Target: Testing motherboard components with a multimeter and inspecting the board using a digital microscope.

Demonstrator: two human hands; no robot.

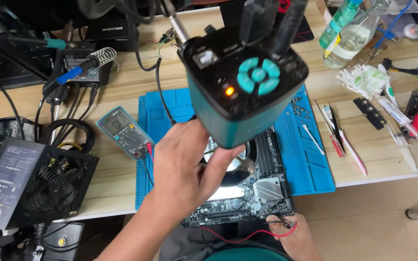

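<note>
Far left, bench edge: black power supply with fan grille up, overhanging the edge. Behind it, a soldering iron with blue grip rests in its coil stand, cables trailing down to the left.

Centre-left: teal multimeter lies flat, partly on the blue mat, display lit; a red plug sits in its lower socket.

Centre: left hand raised above the mat, thumb and fingers closed on the lower edge of the microscope head, a black and teal box with an orange lamp lit and a cluster of teal buttons on top. The head hangs over the motherboard, well above it, tilted. A round lens or ring shows just beneath the head, partly hidden by the thumb.

The motherboard lies flat on the mat, its near edge at the bench front, silver heatsink towards the right.

Lower right of centre: right hand below the bench edge, just at the board's near corner, fingers pinched shut on a probe with a red lead looping left. The probe tip touches or nearly touches the board edge; cannot tell which.

Right: tweezers and swabs on bare bench, a clear bottle behind, more tools at far right
</note>
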